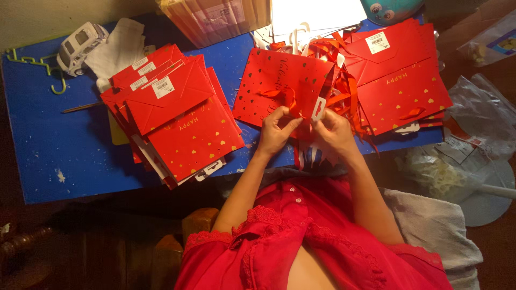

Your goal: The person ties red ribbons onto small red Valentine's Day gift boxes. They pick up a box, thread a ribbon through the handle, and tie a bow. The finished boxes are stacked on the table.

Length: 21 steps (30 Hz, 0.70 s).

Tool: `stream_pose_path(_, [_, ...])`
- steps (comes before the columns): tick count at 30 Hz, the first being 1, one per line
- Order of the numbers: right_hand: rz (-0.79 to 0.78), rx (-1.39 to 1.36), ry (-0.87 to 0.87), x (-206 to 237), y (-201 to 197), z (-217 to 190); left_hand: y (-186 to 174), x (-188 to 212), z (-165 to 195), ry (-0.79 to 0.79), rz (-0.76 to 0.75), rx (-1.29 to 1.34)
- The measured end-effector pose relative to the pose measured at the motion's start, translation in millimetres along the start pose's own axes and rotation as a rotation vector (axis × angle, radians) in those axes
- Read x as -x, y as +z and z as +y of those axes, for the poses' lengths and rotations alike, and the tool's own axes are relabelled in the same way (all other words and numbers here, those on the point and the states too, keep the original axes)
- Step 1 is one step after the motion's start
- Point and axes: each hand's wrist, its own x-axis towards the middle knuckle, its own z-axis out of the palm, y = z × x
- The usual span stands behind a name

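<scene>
A blue table (48, 156) serves as the landmark. On its far left corner stands a white toy car (79, 45), with a light green hook (40, 64) beside it and a white cloth (121, 45) just right of the car. Off the table's right end lie crumpled clear plastic bags (481, 115). A grey towel (430, 220) lies below that end.

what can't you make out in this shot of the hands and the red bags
- Head view: the left hand and right hand cover the bag edge they pinch, so the grip on the ribbon is hidden.
- The white sheet is blown out by glare.
- The teal toy is cut off by the top edge.
- The lower bags in the left stack are covered by the top one.
</scene>
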Motion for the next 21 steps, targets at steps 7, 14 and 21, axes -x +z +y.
stream_pose_path(7, [-0.010, -0.324, 0.168, -2, 4, 4, -1, 3, -30, -0.084, 0.061, 0.387])
stream_pose_path(14, [-0.089, -0.153, 0.158, -4, -4, -8, 2, -1, -34, -0.136, 0.048, 0.233])
stream_pose_path(21, [-0.141, -0.072, 0.079, -7, -9, -1, 5, 3, -42, -0.074, 0.061, -0.112])
